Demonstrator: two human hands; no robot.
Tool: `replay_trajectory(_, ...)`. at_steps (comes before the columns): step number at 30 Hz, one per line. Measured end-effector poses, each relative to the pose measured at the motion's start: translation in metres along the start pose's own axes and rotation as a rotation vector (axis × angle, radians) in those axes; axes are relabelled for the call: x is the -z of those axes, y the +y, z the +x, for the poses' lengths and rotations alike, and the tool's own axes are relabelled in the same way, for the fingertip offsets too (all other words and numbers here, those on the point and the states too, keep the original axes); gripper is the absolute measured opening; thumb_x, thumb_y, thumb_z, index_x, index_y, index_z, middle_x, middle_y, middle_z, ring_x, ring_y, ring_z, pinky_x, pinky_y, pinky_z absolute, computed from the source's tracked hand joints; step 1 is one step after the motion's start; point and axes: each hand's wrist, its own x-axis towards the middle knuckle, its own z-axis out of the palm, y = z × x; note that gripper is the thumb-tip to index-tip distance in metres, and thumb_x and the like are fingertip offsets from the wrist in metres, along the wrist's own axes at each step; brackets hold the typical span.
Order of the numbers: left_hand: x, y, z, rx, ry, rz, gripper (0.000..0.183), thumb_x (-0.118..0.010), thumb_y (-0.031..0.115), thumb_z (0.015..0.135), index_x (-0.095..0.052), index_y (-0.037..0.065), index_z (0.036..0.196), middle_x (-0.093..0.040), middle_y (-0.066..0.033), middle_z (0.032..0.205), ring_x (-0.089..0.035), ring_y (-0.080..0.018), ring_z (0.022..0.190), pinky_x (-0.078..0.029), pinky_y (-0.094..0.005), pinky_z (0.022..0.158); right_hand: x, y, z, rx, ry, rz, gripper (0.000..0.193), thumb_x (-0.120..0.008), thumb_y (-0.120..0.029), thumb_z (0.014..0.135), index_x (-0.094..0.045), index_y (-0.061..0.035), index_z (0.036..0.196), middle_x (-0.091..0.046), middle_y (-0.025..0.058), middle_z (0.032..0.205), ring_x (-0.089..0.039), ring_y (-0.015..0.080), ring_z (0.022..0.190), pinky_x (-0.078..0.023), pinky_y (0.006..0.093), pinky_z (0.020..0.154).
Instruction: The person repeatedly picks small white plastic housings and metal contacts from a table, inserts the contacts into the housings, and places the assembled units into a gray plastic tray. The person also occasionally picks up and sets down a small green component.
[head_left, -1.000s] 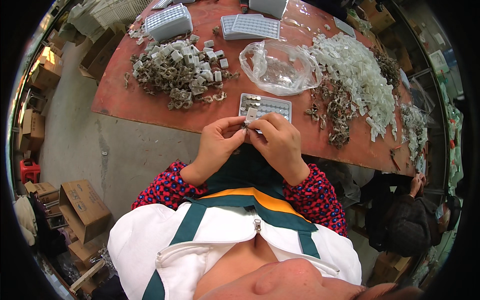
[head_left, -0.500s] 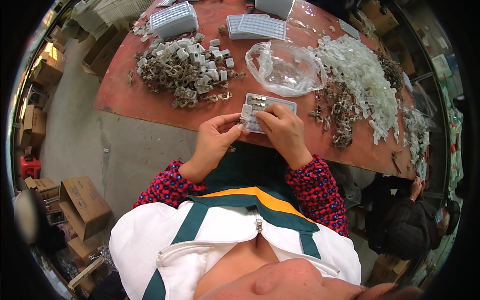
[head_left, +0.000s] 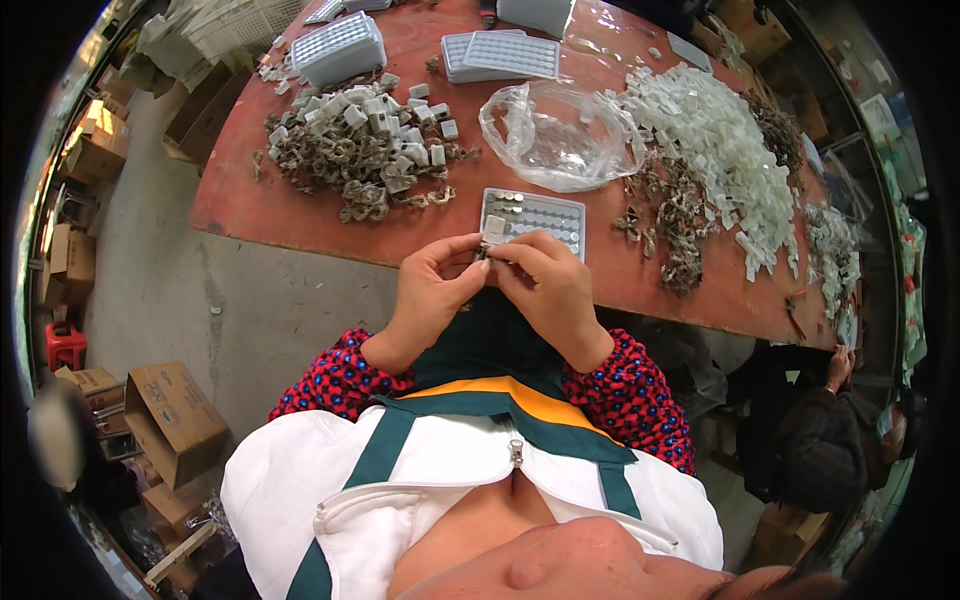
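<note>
Right hand (head_left: 550, 295) has moved back from above the pale tray (head_left: 560, 203) to meet the left hand (head_left: 428, 292), both pinched together at a white block's (head_left: 494, 229) near end, amid brown cord (head_left: 483, 252). Clear bag (head_left: 562, 135) lies beyond, contents unclear; the tray's far-left compartments hold silver discs (head_left: 508, 197). Small and rectangular, the block projects over the tray's near-left part.

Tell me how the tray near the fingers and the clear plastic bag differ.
The tray is flat and rectangular; the clear plastic bag is rounded and crumpled. The tray is pale grey; the bag is see-through. Both lie on the reddish table.
</note>
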Motion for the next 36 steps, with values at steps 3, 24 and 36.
replay_trajectory(3, 0.007, 0.0, 0.002, 0.036, 0.03, 0.005, 0.035, -0.065, 0.004, 0.095, -0.058, -0.009, 0.126, -0.071, -0.0135, 0.11, -0.07, -0.0159, 0.094, -0.057, -0.0251, 0.083, 0.001, 0.009, 0.004, -0.052, -0.087, 0.133, 0.014, -0.072, -0.004, 0.085, -0.072, -0.0026, 0.098, -0.068, 0.0079, 0.09, -0.065, 0.0186, 0.072, -0.052, 0.0283, 0.063)
replay_trajectory(24, -0.013, 0.007, -0.004, -0.002, -0.065, 0.105, 0.036, -0.063, 0.004, 0.095, -0.058, -0.009, 0.129, -0.072, -0.0126, 0.106, -0.069, -0.0124, 0.095, -0.054, -0.0201, 0.072, 0.01, 0.0, -0.004, 0.092, 0.126, -0.076, 0.014, -0.075, 0.0, 0.08, -0.068, -0.0002, 0.092, -0.065, 0.0106, 0.089, -0.067, 0.0254, 0.076, -0.055, 0.0333, 0.065)
replay_trajectory(36, -0.028, 0.011, -0.001, -0.029, -0.088, 0.111, 0.036, -0.063, 0.006, 0.096, -0.058, -0.009, 0.128, -0.073, -0.0116, 0.104, -0.07, -0.0124, 0.092, -0.052, -0.0187, 0.065, 0.018, -0.003, -0.014, 0.147, 0.275, -0.15, 0.017, -0.077, 0.003, 0.077, -0.07, -0.0017, 0.092, -0.066, 0.0104, 0.087, -0.067, 0.0246, 0.073, -0.055, 0.0324, 0.062)
